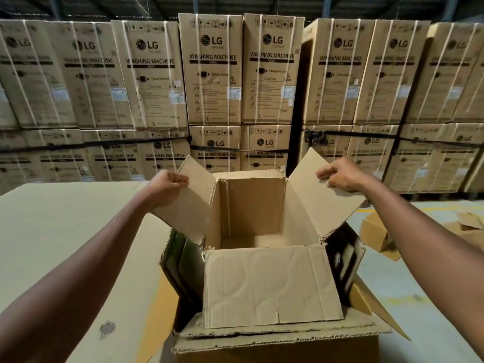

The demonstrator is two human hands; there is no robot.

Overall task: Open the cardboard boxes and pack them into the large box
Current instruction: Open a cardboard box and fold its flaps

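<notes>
Your left hand (167,183) grips the left flap (187,197) of the small cardboard box (252,213), fingers curled over its edge. Your right hand (339,176) pinches the right flap (320,195) the same way. The box stands open and upright inside the large box (277,344), its near flap (269,284) folded toward you. Stacked washing machine cartons (213,69) fill the background.

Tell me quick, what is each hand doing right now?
Left hand: grips the left flap of the open cardboard box.
Right hand: grips the right flap of the same box.
</notes>
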